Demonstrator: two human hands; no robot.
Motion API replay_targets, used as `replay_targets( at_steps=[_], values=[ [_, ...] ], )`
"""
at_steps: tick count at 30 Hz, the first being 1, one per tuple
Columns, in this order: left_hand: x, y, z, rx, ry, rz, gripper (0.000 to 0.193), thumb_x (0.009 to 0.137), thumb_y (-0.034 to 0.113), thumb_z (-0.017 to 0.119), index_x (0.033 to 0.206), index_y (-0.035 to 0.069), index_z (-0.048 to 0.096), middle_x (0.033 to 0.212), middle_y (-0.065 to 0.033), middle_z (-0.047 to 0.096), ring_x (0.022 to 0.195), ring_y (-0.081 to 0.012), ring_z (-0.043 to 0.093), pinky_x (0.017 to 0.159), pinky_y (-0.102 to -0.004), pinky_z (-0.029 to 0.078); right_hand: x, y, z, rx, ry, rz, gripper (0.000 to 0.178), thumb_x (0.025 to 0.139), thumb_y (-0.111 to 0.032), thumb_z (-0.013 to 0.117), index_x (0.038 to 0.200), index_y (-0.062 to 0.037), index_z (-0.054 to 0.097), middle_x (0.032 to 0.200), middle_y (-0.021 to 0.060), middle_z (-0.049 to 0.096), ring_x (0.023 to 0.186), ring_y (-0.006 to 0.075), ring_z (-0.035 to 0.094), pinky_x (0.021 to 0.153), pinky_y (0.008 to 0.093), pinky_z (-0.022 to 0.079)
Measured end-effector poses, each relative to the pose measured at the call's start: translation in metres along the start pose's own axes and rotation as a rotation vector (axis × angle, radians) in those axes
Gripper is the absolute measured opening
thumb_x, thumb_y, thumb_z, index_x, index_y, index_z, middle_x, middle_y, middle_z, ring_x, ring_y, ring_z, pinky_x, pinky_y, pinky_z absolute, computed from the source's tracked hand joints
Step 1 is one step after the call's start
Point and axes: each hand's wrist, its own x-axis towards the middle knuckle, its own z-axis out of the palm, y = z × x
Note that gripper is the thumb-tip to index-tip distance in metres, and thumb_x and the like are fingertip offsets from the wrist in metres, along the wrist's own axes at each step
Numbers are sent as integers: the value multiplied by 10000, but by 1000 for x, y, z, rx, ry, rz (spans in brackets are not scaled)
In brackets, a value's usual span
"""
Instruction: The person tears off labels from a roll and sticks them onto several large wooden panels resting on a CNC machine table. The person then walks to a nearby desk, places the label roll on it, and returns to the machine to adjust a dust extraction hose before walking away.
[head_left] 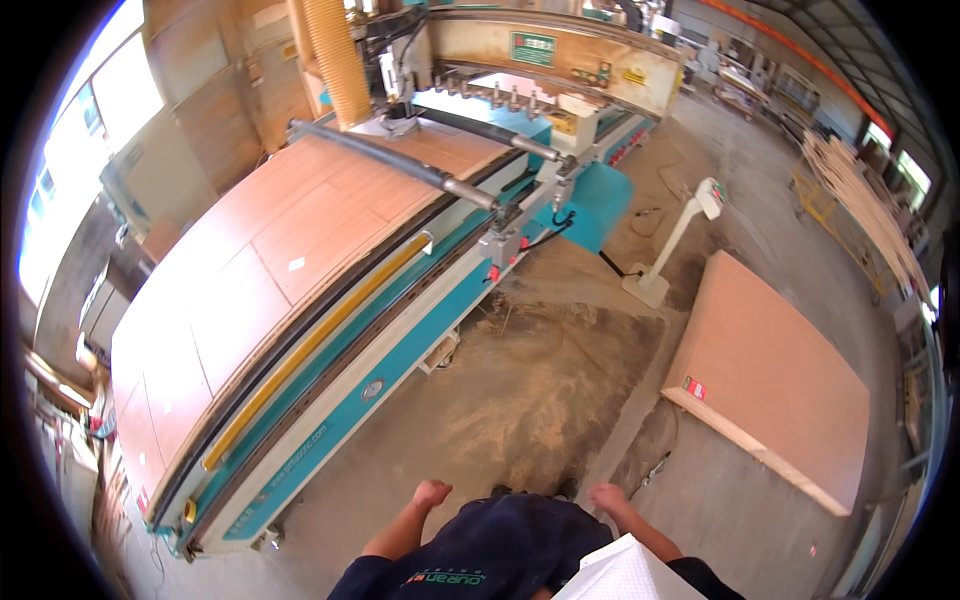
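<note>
My left hand [432,493] hangs in front of my dark shirt, its fingers curled into a loose fist with nothing seen in it. On the other side my right hand [606,496] is also curled, and no object shows in it. Both are apart from everything around them. Nearest to the left is a long CNC router machine [372,390] with a teal and white side rail. Wood-faced sheets [235,290], cut along thin lines, lie on its bed. A white textured object [630,575] covers part of my front at the lower edge; what it is I cannot tell.
Ahead stand the machine's gantry [480,45], a yellow hose [335,60] and roller bars [390,160]. A control pedestal [680,235] rises from the dusty floor. A stack of panels [775,375] lies at right, beyond it a rack of boards [860,205]. A cable trails nearby.
</note>
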Motion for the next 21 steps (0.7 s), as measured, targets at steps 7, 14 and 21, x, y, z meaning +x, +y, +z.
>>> replay_targets(
  at_steps=[7,14,21],
  values=[
    [-9,48,-16,-148,67,87,409,805,405,467,849,56,675,884,-169,655,877,-336,613,796,-404,475,15,60,-7,-73,-93,52,138,792,-154,620,806,-26,670,704,62,644,581,150,596,525,271,480],
    [-3,25,9,89,-63,130,430,799,412,453,853,47,673,876,-173,652,856,-341,613,788,-404,480,27,77,-3,176,-27,120,181,739,-207,622,746,-33,670,601,67,611,549,172,584,529,317,460],
    [-11,6,5,45,5,34,455,797,418,429,800,34,673,866,-189,649,867,-366,605,799,-427,474,24,43,2,79,-66,97,187,747,-210,631,774,-28,668,618,61,614,553,162,582,527,306,462]
  ],
)
